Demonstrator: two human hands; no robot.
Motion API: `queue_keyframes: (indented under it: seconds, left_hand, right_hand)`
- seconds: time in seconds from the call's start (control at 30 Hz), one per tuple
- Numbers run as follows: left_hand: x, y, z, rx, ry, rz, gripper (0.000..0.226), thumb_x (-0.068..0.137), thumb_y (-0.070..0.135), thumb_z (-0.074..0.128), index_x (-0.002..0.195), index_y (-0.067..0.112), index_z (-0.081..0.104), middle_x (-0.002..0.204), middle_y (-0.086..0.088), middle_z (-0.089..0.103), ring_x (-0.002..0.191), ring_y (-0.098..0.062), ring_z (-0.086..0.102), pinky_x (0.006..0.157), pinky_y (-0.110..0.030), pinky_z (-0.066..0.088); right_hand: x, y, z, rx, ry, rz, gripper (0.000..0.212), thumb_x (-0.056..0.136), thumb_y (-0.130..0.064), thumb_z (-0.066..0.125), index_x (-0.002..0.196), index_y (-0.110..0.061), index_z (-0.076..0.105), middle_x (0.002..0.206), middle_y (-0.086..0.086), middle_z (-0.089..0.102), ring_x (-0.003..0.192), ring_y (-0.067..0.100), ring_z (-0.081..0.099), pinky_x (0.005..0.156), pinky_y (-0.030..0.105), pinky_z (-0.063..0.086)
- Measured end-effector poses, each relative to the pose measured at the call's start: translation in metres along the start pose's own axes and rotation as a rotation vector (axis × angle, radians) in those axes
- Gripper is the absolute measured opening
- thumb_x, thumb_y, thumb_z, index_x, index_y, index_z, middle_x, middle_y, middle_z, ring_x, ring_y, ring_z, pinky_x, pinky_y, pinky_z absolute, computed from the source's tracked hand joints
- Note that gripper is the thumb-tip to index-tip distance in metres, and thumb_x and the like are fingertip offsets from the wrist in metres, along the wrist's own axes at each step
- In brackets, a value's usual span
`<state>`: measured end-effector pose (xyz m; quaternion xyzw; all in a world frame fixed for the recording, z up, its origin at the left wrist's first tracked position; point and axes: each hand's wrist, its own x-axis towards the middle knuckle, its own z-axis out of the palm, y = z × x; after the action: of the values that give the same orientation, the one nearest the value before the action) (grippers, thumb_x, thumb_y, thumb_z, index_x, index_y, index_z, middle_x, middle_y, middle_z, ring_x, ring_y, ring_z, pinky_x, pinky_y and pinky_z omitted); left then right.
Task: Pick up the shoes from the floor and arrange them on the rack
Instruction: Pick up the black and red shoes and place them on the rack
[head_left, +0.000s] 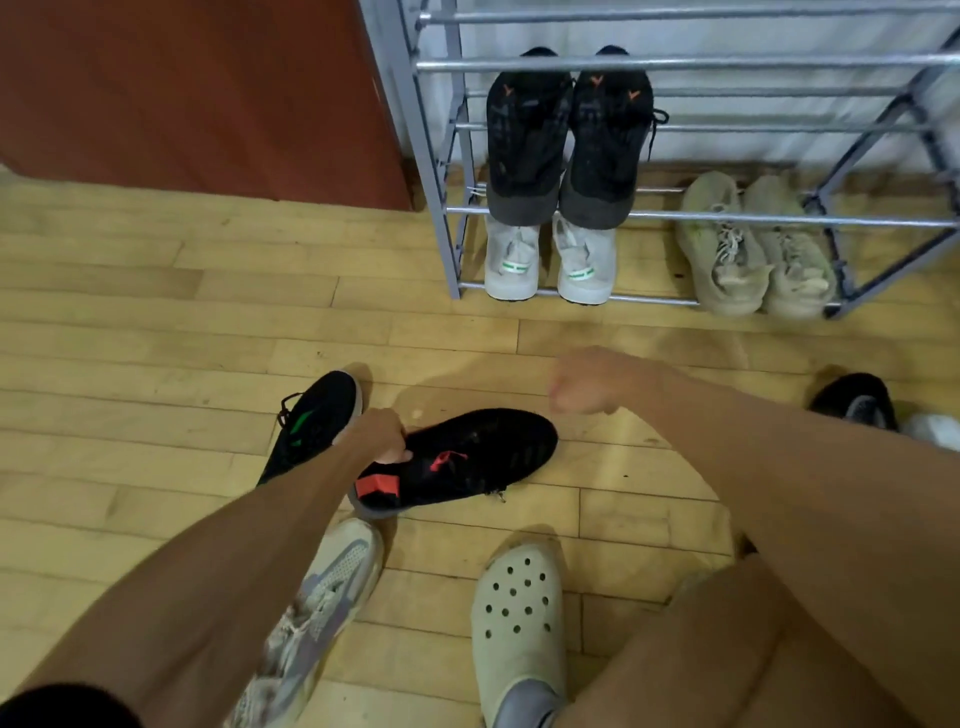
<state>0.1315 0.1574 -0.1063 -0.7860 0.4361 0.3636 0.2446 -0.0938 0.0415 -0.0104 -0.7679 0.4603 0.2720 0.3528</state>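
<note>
A shoe in my grip on the pale wooden floor (156, 322).
Right of a black knit sneaker with a green mark (311, 426), my left hand (382, 434) grips the heel end of a black knit sneaker with red marks (467, 457), lying crosswise, toe pointing right. My blurred right hand (587, 384) hovers, fingers curled, holding nothing, before the grey metal rack (441, 208).

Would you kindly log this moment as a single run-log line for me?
left hand grips black shoe with red mark | right hand blurred, holds nothing | rack holds three pairs
</note>
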Motion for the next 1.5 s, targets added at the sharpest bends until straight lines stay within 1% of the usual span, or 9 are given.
queue_keyframes:
  seconds: [0.17, 0.3, 0.47, 0.63, 0.83, 1.2, 1.33, 1.4, 1.5]
  left_hand:
    - [-0.051, 0.016, -0.041, -0.127, 0.186, 0.063, 0.042, 0.086, 0.042, 0.060, 0.111, 0.009, 0.069, 0.100, -0.010, 0.069, 0.094, -0.027, 0.065, 0.068, -0.031, 0.047]
    - [-0.115, 0.048, -0.078, -0.631, 0.241, 0.194, 0.032, 0.087, 0.025, 0.065, 0.109, 0.002, 0.070, 0.090, -0.020, 0.066, 0.078, -0.034, 0.064, 0.052, -0.029, 0.042]
    - [-0.203, 0.109, -0.119, -0.975, 0.175, 0.384, 0.016, 0.087, 0.014, 0.066, 0.102, 0.011, 0.065, 0.079, -0.003, 0.062, 0.070, -0.020, 0.055, 0.057, -0.027, 0.041]
    - [-0.279, 0.198, -0.139, -1.017, 0.175, 0.582, 0.007, 0.086, 0.015, 0.067, 0.081, 0.017, 0.063, 0.076, -0.004, 0.063, 0.068, -0.022, 0.058, 0.062, -0.028, 0.049]
    - [-0.339, 0.291, -0.130, -0.866, 0.064, 0.742, 0.021, 0.090, 0.011, 0.061, 0.111, 0.012, 0.063, 0.094, -0.009, 0.068, 0.071, -0.020, 0.063, 0.065, -0.028, 0.053]
    - [-0.349, 0.381, -0.027, -0.847, -0.225, 0.617, 0.016, 0.083, -0.006, 0.063, 0.094, 0.006, 0.063, 0.115, -0.014, 0.067, 0.086, -0.021, 0.064, 0.073, -0.034, 0.054]
    - [-0.332, 0.381, 0.002, -0.932, -0.266, 0.530, 0.016, 0.085, -0.009, 0.058, 0.093, 0.004, 0.062, 0.123, -0.016, 0.064, 0.093, -0.024, 0.060, 0.090, -0.036, 0.050]
    - [-0.321, 0.376, 0.005, -0.928, -0.219, 0.502, 0.026, 0.087, -0.008, 0.055, 0.110, 0.002, 0.061, 0.127, -0.016, 0.061, 0.097, -0.024, 0.056, 0.096, -0.036, 0.047]
    - [-0.304, 0.364, 0.003, -0.898, -0.164, 0.471, 0.018, 0.086, -0.004, 0.059, 0.100, 0.007, 0.059, 0.119, -0.013, 0.063, 0.097, -0.023, 0.057, 0.098, -0.036, 0.047]
  right_hand:
    - [-0.048, 0.016, -0.053, 0.101, 0.218, 0.095, 0.014, 0.089, -0.012, 0.047, 0.094, -0.002, 0.057, 0.094, 0.019, 0.064, 0.076, 0.028, 0.066, 0.070, 0.035, 0.055]
    - [-0.104, 0.040, -0.082, 0.007, 0.316, 0.091, 0.019, 0.093, -0.017, 0.050, 0.102, -0.005, 0.060, 0.096, 0.018, 0.067, 0.076, 0.028, 0.068, 0.068, 0.035, 0.058]
    - [-0.181, 0.071, -0.089, 0.299, 0.273, 0.053, 0.038, 0.093, -0.037, 0.053, 0.107, -0.002, 0.060, 0.107, 0.013, 0.066, 0.084, 0.029, 0.066, 0.075, 0.038, 0.055]
    - [-0.257, 0.096, -0.081, 0.715, 0.410, -0.159, 0.038, 0.093, -0.043, 0.054, 0.121, -0.018, 0.053, 0.108, 0.004, 0.064, 0.098, 0.026, 0.067, 0.077, 0.030, 0.058]
    - [-0.316, 0.167, -0.071, 0.994, 0.722, -0.103, 0.024, 0.089, -0.008, 0.062, 0.113, -0.006, 0.062, 0.088, 0.007, 0.070, 0.070, 0.024, 0.069, 0.065, 0.033, 0.061]
    - [-0.341, 0.296, 0.025, 1.325, 0.635, 0.006, 0.034, 0.091, -0.024, 0.062, 0.120, -0.006, 0.064, 0.116, 0.015, 0.070, 0.099, 0.032, 0.069, 0.086, 0.042, 0.058]
    - [-0.314, 0.318, 0.079, 1.727, 0.611, 0.002, 0.045, 0.097, -0.041, 0.047, 0.126, -0.008, 0.057, 0.108, 0.012, 0.068, 0.088, 0.027, 0.067, 0.070, 0.034, 0.058]
    - [-0.291, 0.327, 0.110, 1.582, 0.606, 0.267, 0.035, 0.098, -0.030, 0.049, 0.121, -0.005, 0.057, 0.108, 0.015, 0.066, 0.083, 0.028, 0.067, 0.069, 0.036, 0.059]
    - [-0.260, 0.333, 0.158, 0.752, 0.320, 0.558, 0.014, 0.093, -0.019, 0.053, 0.094, -0.006, 0.060, 0.095, 0.015, 0.065, 0.076, 0.026, 0.064, 0.066, 0.033, 0.055]
